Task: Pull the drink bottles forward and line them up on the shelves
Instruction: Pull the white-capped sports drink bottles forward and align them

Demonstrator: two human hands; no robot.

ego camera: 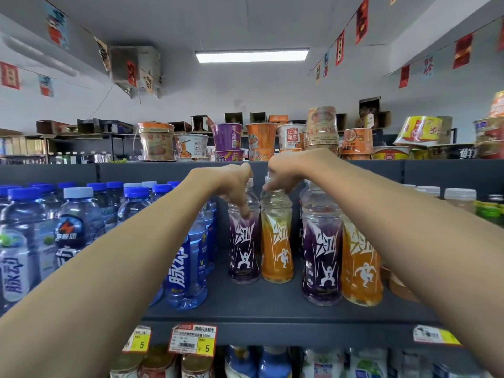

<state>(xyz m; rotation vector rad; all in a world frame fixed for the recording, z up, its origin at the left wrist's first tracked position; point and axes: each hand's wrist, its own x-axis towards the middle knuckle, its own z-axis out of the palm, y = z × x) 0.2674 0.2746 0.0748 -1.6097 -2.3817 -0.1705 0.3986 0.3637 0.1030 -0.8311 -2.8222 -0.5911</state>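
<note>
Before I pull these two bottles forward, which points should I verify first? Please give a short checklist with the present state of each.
1. Left hand grips the neck of the back purple bottle: ok.
2. Right hand grips the back orange bottle at its cap: ok.
3. Both held bottles stand upright: ok.
4. The shelf in front of them is bare, so the path forward is free: ok.
5. They are level with the front purple bottle and the front orange bottle: not ok, they stand further back.
6. The caps are screwed tight: cannot tell.
</note>
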